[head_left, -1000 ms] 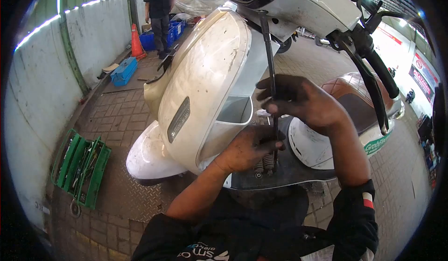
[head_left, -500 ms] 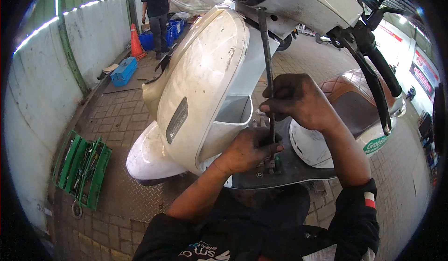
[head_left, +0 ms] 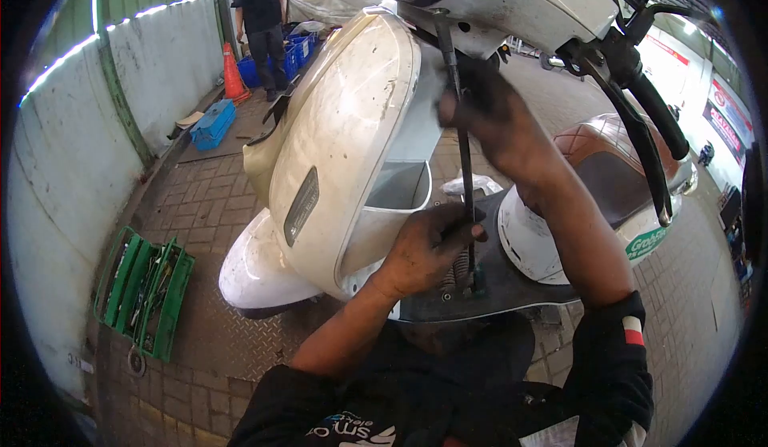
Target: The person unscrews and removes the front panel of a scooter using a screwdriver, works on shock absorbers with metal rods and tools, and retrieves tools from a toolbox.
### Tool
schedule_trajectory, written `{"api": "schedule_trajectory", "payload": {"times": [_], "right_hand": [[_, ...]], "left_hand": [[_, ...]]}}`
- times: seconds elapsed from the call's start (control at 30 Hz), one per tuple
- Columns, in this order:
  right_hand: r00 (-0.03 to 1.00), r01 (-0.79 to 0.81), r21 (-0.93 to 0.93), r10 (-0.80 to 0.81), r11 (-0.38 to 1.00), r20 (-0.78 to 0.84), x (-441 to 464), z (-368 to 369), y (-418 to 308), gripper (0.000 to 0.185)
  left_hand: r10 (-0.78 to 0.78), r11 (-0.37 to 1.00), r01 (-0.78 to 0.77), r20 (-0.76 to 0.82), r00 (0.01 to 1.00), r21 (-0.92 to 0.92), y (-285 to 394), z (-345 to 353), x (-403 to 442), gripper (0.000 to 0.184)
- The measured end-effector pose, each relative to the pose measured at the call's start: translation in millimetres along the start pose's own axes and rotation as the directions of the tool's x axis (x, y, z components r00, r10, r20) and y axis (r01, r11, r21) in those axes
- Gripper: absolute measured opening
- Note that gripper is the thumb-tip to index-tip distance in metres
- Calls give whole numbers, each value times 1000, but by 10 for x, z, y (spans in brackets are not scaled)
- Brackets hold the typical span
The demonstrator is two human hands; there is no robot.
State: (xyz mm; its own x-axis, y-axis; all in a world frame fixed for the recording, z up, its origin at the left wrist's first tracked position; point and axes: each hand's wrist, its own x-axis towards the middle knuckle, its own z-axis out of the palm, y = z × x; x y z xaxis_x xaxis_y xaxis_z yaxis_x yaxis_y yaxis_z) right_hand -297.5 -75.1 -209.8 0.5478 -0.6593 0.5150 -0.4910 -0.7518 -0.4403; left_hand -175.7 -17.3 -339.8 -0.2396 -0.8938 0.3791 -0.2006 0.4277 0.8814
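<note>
A long dark metal rod [head_left: 465, 163] with a wider top end stands nearly upright in front of the white scooter [head_left: 352, 127]. My left hand [head_left: 428, 249] is closed around its lower part, above the footboard [head_left: 424, 307]. Higher up, my right hand [head_left: 492, 119] is wrapped at the rod, thumb in front; motion blurs its fingers. Beside the rod's lower end, a coil spring [head_left: 461, 269] shows below my left hand. The rod's bottom tip is hard to make out.
The handlebar [head_left: 656, 119] and its levers hang over the right side; the brown seat [head_left: 604, 163] is behind my right forearm. On the brick floor at left stands an open green toolbox [head_left: 148, 291]. Farther back are a blue box [head_left: 214, 123], an orange cone [head_left: 234, 75] and a standing person [head_left: 262, 23].
My right hand has moved up along the rod. My left hand has risen slightly and stays closed on it. The person at the back has shifted a little.
</note>
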Motion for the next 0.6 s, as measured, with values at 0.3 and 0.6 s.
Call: {"api": "schedule_trajectory", "payload": {"times": [0.3, 0.6], "right_hand": [[1000, 0, 987, 29, 163, -5, 561, 126, 160, 25], [828, 384, 536, -22, 752, -561, -1123, -16, 776, 24]], "left_hand": [[35, 990, -48, -103, 994, -130, 32, 39, 25, 33], [-183, 980, 197, 296, 937, -20, -700, 427, -399, 32]]}}
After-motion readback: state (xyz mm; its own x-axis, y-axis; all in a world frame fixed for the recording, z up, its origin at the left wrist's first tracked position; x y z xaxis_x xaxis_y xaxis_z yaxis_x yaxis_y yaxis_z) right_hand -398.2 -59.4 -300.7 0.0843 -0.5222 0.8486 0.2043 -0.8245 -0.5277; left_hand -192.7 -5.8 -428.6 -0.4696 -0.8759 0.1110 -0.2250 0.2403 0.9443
